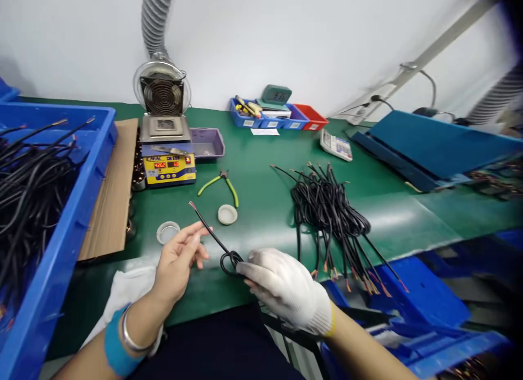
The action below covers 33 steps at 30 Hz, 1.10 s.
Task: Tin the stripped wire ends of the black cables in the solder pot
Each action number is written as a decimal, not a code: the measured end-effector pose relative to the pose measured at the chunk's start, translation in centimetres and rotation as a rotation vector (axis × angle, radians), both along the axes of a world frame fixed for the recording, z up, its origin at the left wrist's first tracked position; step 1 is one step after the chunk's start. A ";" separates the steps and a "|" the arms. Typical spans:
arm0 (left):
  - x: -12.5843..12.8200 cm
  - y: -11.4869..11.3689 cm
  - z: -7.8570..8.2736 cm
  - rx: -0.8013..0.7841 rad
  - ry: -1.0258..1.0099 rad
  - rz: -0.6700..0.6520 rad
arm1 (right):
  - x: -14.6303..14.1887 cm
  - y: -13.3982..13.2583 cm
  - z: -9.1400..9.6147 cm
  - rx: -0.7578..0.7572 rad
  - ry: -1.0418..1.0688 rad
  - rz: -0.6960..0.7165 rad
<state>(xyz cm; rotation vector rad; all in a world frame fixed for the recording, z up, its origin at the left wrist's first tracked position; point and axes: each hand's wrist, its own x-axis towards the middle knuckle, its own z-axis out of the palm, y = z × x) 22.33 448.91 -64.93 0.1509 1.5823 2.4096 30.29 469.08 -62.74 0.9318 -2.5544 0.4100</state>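
Observation:
My right hand [286,287], in a white glove, pinches the coiled part of a black cable [229,257] near the front edge of the green mat [265,205]. One cable end [192,205] sticks up and to the left. My bare left hand [177,260] has loosely curled fingers, with the fingertips touching the cable's straight stretch. A blue band and a bangle sit on that wrist.
A bundle of black cables [327,205] lies to the right. Green-handled cutters [223,184], a white lid [227,214] and a small round dish [167,231] lie ahead. A solder pot with controller [167,162] stands behind. A blue bin of cables [36,205] sits left.

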 end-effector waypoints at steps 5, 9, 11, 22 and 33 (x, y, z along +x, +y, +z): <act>-0.4 -0.4 0.2 0.066 -0.019 0.142 | -0.4 0.1 -0.2 -0.032 -0.127 0.063; -0.5 -0.6 0.2 0.033 -0.019 0.179 | -0.7 -0.6 0.4 -0.138 -0.301 -0.168; -0.5 -0.7 0.2 0.019 -0.015 0.173 | -1.1 -2.0 0.6 -0.202 -0.353 -0.316; -0.5 -1.0 0.4 0.068 0.007 0.164 | -2.8 -6.1 -0.3 -0.370 -0.704 -0.373; -0.6 -1.0 -0.2 0.026 0.156 0.299 | -3.0 -6.3 -0.2 -0.258 -0.614 -0.275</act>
